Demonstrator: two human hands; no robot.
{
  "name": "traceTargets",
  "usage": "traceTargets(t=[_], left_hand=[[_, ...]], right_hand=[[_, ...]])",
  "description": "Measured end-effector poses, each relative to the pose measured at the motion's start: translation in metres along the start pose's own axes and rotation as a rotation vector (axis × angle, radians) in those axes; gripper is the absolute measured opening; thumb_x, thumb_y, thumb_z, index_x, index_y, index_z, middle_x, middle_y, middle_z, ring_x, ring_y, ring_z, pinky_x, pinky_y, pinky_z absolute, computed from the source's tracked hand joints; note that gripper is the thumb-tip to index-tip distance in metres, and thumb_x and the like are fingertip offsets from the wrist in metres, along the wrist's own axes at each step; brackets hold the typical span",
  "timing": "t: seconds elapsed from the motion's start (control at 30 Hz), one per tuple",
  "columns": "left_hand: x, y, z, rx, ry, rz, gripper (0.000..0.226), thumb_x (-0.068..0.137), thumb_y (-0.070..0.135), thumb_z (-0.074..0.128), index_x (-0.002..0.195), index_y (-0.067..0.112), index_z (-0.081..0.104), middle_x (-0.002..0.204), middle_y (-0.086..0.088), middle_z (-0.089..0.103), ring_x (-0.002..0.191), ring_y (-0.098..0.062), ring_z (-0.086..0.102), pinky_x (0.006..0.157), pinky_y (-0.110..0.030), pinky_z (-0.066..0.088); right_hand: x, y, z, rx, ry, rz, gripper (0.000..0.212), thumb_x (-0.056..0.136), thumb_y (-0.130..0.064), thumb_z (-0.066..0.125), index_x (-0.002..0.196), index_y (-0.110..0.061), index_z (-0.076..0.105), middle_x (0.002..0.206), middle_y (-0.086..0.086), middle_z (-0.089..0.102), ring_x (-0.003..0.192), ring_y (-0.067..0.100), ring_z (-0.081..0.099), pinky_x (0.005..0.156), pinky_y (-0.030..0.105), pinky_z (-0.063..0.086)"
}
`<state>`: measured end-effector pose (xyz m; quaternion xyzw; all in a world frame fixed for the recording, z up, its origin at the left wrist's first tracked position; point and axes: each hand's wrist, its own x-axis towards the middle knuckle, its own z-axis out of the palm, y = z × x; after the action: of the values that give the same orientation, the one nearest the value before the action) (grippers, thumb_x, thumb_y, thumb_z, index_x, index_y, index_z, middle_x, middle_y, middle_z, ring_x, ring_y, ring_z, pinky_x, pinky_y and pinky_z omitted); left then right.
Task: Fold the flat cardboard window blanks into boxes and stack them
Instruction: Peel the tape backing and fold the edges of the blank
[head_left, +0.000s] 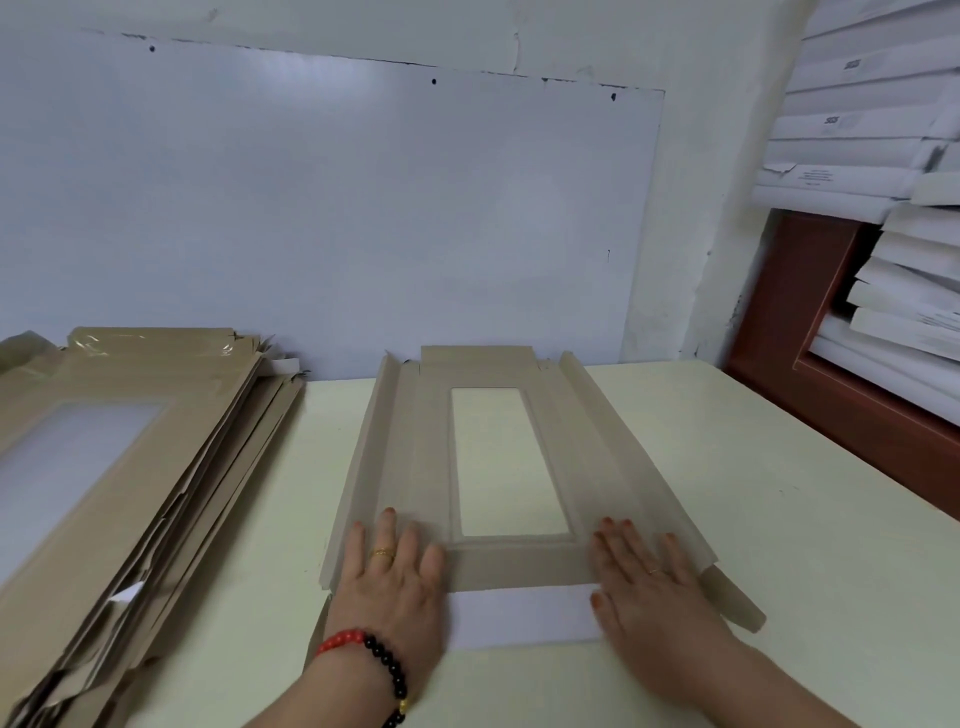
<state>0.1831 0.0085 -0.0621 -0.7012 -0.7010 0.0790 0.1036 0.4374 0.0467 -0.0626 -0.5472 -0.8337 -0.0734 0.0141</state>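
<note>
A flat tan cardboard window blank (426, 457) lies on the pale table in front of me, its long rectangular window in the middle. Its two long side flaps stand slightly raised. The near end flap (519, 616) is turned over and shows its white side. My left hand (392, 582) presses flat on the blank's near left corner, fingers spread. My right hand (652, 587) presses flat on the near right corner. A pile of several flat tan window blanks (156, 457) sits at the left of the table.
The pale table (727, 493) runs to a white wall board (332, 208) behind. At the right, stacks of white flat boxes (883, 135) fill a shelf beside a red-brown frame (789, 312).
</note>
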Motion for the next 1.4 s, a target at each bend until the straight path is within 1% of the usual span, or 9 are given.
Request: traceTargets(t=[0.2,0.37,0.5,0.67,0.8,0.97,1.1,1.23,1.4], left_hand=[[-0.009,-0.005,-0.015,-0.096,0.218,0.109,0.055,0.073,0.012,0.021,0.11,0.013,0.062,0.113,-0.015,0.057,0.113,-0.04,0.054,0.104,-0.055,0.033],[-0.012,-0.012,-0.016,-0.193,0.342,0.492,0.015,0.071,0.02,0.049,0.067,0.027,0.061,0.071,0.011,0.056,0.071,-0.012,0.059,0.074,-0.022,0.033],[-0.013,-0.017,-0.012,-0.265,0.264,0.542,0.035,0.078,0.063,0.053,0.07,0.03,0.062,0.073,0.015,0.054,0.072,-0.007,0.055,0.069,-0.019,0.043],[-0.003,-0.014,-0.024,-0.309,0.243,0.527,0.025,0.094,0.039,0.041,0.084,0.027,0.061,0.08,0.009,0.061,0.075,-0.013,0.059,0.067,-0.021,0.046],[0.015,-0.007,-0.023,-0.451,0.102,0.348,0.022,0.095,0.023,0.035,0.105,0.02,0.054,0.104,-0.003,0.059,0.097,-0.024,0.055,0.074,-0.028,0.037],[0.036,0.013,-0.014,-0.341,0.07,0.215,0.026,0.094,0.025,0.034,0.113,0.02,0.051,0.116,-0.003,0.051,0.111,-0.025,0.045,0.09,-0.033,0.035],[0.042,0.037,0.002,-0.364,0.023,0.189,0.055,0.092,0.025,0.028,0.146,0.015,0.023,0.155,-0.002,0.019,0.146,-0.026,0.004,0.117,-0.041,0.002],[0.043,0.037,0.007,-0.271,0.003,0.172,0.068,0.092,0.027,0.022,0.152,0.015,-0.008,0.16,-0.002,-0.014,0.14,-0.023,-0.031,0.104,-0.045,-0.028],[0.043,0.02,-0.003,-0.041,-0.036,0.135,0.068,0.093,0.027,0.021,0.15,0.01,-0.012,0.157,-0.01,-0.024,0.138,-0.033,-0.035,0.098,-0.057,-0.034]], right_hand=[[-0.006,0.026,0.01,-0.115,0.389,-0.072,0.068,0.101,-0.024,0.003,0.116,-0.01,0.068,0.126,0.01,0.063,0.147,0.02,0.004,0.109,0.041,0.007],[-0.005,0.021,0.006,0.018,0.578,-0.449,0.037,0.087,-0.01,0.04,0.094,-0.021,0.074,0.094,-0.003,0.071,0.093,0.019,0.063,0.091,0.033,0.049],[-0.005,0.022,0.002,0.122,0.359,-0.573,0.02,0.084,-0.035,0.057,0.092,-0.026,0.073,0.088,-0.01,0.066,0.076,0.008,0.063,0.069,0.018,0.052],[0.006,0.01,-0.001,0.072,0.39,-0.551,0.022,0.072,-0.017,0.066,0.091,-0.026,0.072,0.074,-0.008,0.064,0.063,0.011,0.06,0.05,0.02,0.05],[0.023,-0.001,-0.005,0.108,0.252,-0.376,0.038,0.067,-0.019,0.074,0.102,-0.032,0.068,0.082,-0.012,0.067,0.067,0.012,0.064,0.056,0.019,0.051],[0.045,-0.029,-0.001,0.209,0.152,-0.17,0.036,0.1,-0.036,0.031,0.121,-0.029,0.059,0.112,-0.003,0.06,0.104,0.021,0.056,0.091,0.031,0.039],[0.053,-0.06,0.007,0.166,0.095,-0.142,0.041,0.1,-0.03,0.027,0.136,-0.019,0.042,0.129,0.004,0.044,0.122,0.026,0.04,0.109,0.038,0.028],[0.058,-0.057,0.013,0.097,-0.048,-0.127,0.058,0.102,-0.038,0.014,0.154,-0.018,-0.004,0.161,-0.004,-0.009,0.147,0.02,-0.014,0.118,0.045,-0.009],[0.059,-0.037,0.018,0.003,-0.07,-0.083,0.059,0.101,-0.042,0.009,0.153,-0.021,-0.008,0.161,-0.002,-0.014,0.146,0.023,-0.02,0.111,0.051,-0.019]])
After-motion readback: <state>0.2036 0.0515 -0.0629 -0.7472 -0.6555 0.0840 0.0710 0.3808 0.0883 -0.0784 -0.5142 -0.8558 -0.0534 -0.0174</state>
